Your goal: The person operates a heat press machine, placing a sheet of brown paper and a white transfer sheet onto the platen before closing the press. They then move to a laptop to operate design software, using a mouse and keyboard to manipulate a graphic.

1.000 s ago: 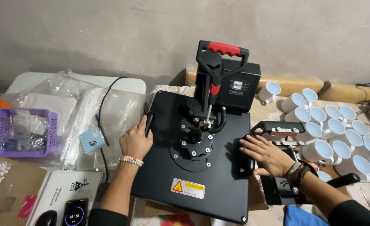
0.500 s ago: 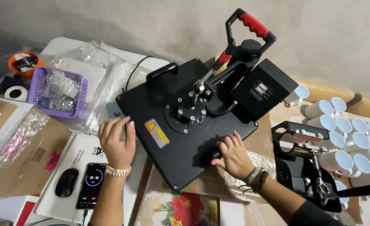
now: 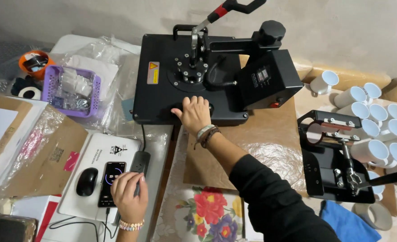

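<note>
Right hand (image 3: 194, 114) grip open, flat on the heat press (image 3: 180, 80); left hand (image 3: 129, 195) fingers touching the phone (image 3: 111, 183).

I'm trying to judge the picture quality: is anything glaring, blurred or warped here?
Head view: sharp, no motion blur; even indoor light; glare on the clear plastic wrap beside the black heat press and on the white mugs; phone screen glows under the left hand; table edges bow slightly towards the borders.

Right hand (image 3: 193, 113) flat on black heat press (image 3: 162, 96); left hand (image 3: 129, 195) touching phone (image 3: 112, 183).
</note>
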